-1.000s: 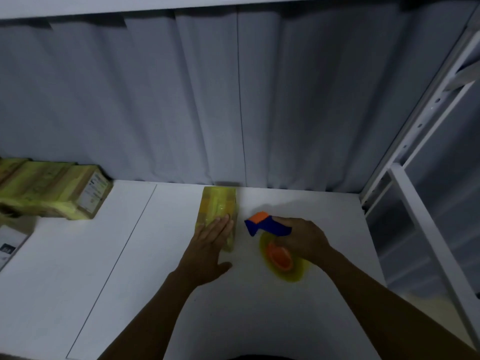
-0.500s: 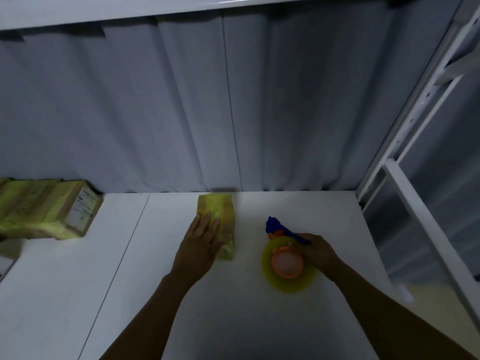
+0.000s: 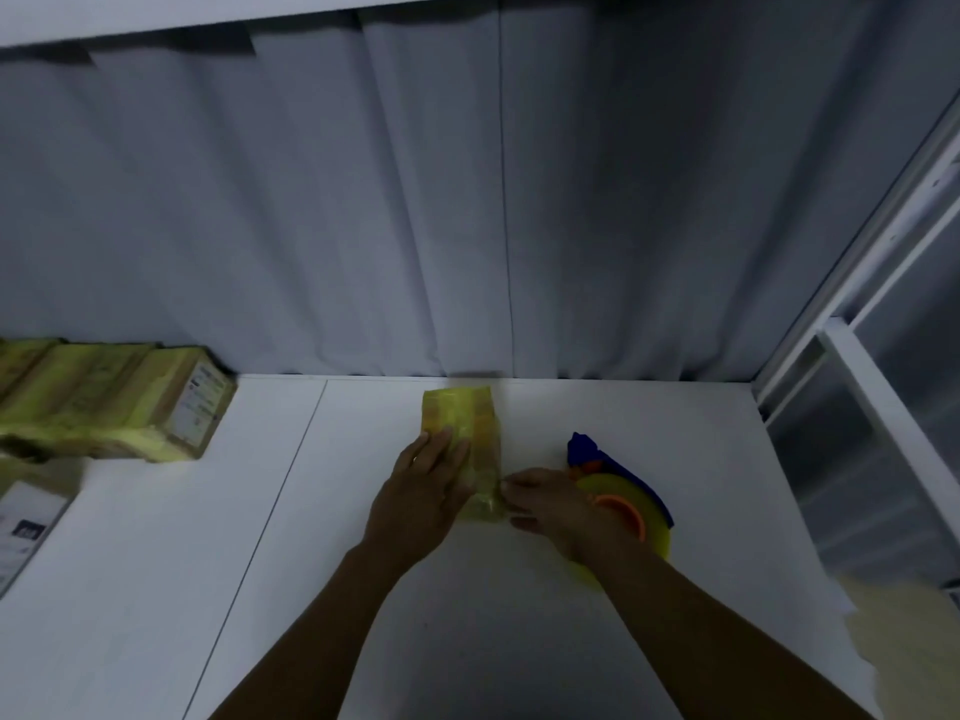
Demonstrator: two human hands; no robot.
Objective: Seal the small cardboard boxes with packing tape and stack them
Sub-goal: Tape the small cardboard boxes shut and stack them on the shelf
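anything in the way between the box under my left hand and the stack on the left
Nothing visible does. Between the box under the left hand and the stack, the table shows only bare white top with a seam line. The dispenser lies on the box's other side, to the right.

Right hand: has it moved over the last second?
Yes. The right hand has moved left, from the right side of the tape dispenser to the near end of the box, on which the left hand rests flat.
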